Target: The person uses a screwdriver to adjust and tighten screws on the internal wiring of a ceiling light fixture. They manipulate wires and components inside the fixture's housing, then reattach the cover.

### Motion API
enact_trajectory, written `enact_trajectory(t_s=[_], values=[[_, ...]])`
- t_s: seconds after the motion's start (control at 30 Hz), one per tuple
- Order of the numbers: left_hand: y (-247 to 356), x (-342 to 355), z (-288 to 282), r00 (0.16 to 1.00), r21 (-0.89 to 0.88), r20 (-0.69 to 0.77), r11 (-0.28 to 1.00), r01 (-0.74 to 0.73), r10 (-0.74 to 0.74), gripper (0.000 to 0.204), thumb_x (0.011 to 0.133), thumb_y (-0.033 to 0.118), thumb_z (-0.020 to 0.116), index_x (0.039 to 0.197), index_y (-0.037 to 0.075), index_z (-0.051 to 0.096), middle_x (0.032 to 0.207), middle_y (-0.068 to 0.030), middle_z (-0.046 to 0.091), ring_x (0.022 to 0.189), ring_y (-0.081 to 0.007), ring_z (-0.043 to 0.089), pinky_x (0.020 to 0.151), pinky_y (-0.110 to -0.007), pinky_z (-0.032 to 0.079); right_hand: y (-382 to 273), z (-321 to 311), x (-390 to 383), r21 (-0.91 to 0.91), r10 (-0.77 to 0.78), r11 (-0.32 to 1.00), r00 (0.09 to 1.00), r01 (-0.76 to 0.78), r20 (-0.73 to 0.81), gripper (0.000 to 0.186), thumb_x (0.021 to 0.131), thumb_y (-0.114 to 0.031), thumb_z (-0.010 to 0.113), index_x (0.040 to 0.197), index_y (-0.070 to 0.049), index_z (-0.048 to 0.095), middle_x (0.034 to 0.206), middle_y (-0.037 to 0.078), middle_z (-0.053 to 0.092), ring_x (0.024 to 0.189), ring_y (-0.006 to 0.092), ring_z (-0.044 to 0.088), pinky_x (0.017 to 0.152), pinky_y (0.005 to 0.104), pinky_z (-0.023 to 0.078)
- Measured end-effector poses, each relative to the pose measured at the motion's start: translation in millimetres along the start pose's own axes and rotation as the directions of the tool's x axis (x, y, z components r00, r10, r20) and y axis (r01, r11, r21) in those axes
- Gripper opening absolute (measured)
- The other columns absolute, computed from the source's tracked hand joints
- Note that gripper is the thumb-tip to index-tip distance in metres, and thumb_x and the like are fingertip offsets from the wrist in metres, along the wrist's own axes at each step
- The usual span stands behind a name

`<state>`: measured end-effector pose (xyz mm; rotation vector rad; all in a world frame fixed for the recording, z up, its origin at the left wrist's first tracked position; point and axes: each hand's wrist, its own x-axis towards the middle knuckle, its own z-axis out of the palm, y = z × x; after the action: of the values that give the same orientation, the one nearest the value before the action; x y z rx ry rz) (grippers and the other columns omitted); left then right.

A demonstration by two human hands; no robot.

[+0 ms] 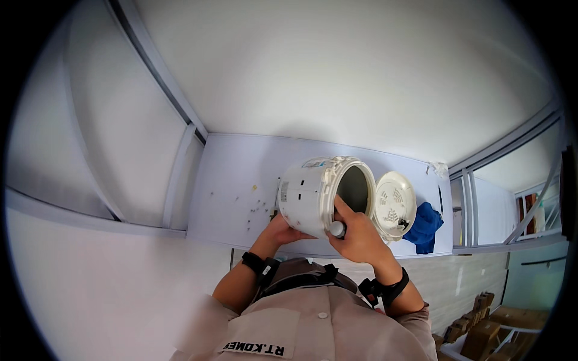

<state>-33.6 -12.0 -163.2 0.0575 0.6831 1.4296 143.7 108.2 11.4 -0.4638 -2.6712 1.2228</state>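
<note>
A white drum-shaped appliance [301,198] lies tilted on its side above the table, its round dark mouth turned to the right. My left hand [289,231] supports its underside near the closed end, the fingers partly hidden beneath. At the near rim, my right hand [361,237] grips the edge, with one finger reaching into the mouth. A short grey cylindrical piece [337,229] shows beside the right hand's fingers; whether it belongs to the appliance I cannot tell. Just right of the mouth is a round cream lid [394,206] with slots, its link to the body unclear.
Several small dark screw-like bits [257,207] are scattered on the white table [223,174] to the left. A blue cloth [426,227] lies at the right, and a crumpled clear wrapper [438,168] sits at the far right corner. Cardboard boxes [481,337] stand on the floor at lower right.
</note>
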Motion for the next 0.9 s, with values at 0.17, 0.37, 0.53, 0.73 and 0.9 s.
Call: enact_trajectory(t_s=[0.17, 0.37, 0.53, 0.73, 0.9], values=[[-7.3, -2.1, -3.6, 0.999, -0.053, -0.028, 0.998, 0.031, -0.032, 0.051, 0.107, 0.049, 0.058, 0.143, 0.013, 0.063, 0.136, -0.0115, 0.071, 0.119, -0.0309, 0.072, 0.098, -0.055, 0.061, -0.3, -1.3, 2.0, 0.028, 0.023, 0.999, 1.0, -0.022, -0.015, 0.092, 0.082, 0.002, 0.072, 0.165, -0.003, 0.032, 0.086, 0.02, 0.075, 0.077, 0.0379, 0.075, 0.074, 0.0378, 0.057], [-19.1, -3.5, -7.0, 0.999, -0.144, -0.036, 0.99, -0.007, 0.002, 0.05, 0.108, 0.049, 0.055, 0.143, 0.015, 0.063, 0.138, -0.0098, 0.069, 0.121, -0.0324, 0.071, 0.098, -0.057, 0.06, 5.0, -3.5, 1.2, 0.079, 0.035, 0.996, 0.999, -0.034, -0.011, 0.089, 0.082, -0.001, 0.073, 0.163, -0.004, 0.035, 0.093, 0.022, 0.077, 0.088, 0.0451, 0.074, 0.078, 0.0395, 0.058], [-24.0, -10.2, 4.3, 0.991, -0.193, -0.135, 0.98, -0.037, 0.011, 0.046, 0.109, 0.046, 0.051, 0.142, 0.016, 0.063, 0.137, -0.0092, 0.07, 0.123, -0.0338, 0.07, 0.098, -0.062, 0.059, 9.9, -6.9, -2.7, 0.076, 0.108, 0.991, 0.994, -0.109, 0.019, 0.086, 0.084, 0.002, 0.073, 0.163, -0.003, 0.039, 0.097, 0.015, 0.077, 0.089, 0.0233, 0.075, 0.084, 0.0335, 0.056], [-42.5, -17.7, 14.1, 0.97, -0.288, -0.238, 0.949, -0.127, 0.058, 0.05, 0.107, 0.048, 0.044, 0.144, 0.018, 0.06, 0.141, -0.0102, 0.064, 0.13, -0.0369, 0.061, 0.104, -0.071, 0.048, 11.9, -5.8, -4.7, 0.055, 0.06, 0.996, 0.996, -0.063, 0.062, 0.086, 0.084, 0.002, 0.074, 0.162, 0.0, 0.038, 0.094, 0.015, 0.078, 0.084, 0.0209, 0.074, 0.082, 0.0311, 0.056], [-58.3, -25.0, 27.1, 0.938, -0.358, -0.32, 0.9, -0.248, 0.131, 0.058, 0.106, 0.055, 0.039, 0.148, 0.019, 0.056, 0.15, -0.0098, 0.058, 0.139, -0.0378, 0.054, 0.109, -0.073, 0.043, 18.8, -4.7, -6.4, 0.062, -0.036, 0.998, 0.998, 0.032, 0.06, 0.085, 0.084, 0.002, 0.073, 0.162, 0.001, 0.038, 0.097, 0.015, 0.079, 0.083, 0.0189, 0.074, 0.079, 0.0306, 0.056]])
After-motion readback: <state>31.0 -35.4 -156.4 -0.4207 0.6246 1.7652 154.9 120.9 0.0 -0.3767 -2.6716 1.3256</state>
